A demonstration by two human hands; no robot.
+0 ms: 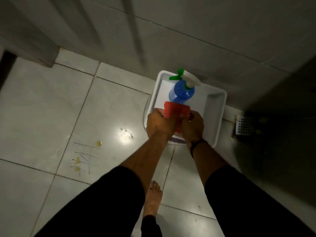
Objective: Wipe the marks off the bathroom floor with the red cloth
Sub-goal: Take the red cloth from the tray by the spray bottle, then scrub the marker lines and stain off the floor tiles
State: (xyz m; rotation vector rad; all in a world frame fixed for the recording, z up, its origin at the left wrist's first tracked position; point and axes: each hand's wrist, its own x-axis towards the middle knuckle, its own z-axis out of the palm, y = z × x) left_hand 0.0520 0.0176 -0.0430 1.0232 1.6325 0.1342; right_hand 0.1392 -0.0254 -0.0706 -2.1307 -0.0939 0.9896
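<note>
Holding the cloth (177, 111) between them, the left hand (158, 124) and right hand (193, 126) each keep a grip clenched on it, above the near edge of the tray (215, 106) that carries a spray bottle (181, 92). The marks (83, 157), dark lines with yellow spots, lie on the floor (42, 108) well to the left. Step in hand appears to be readying the cloth; next move calls for lowering it onto the marks.
</note>
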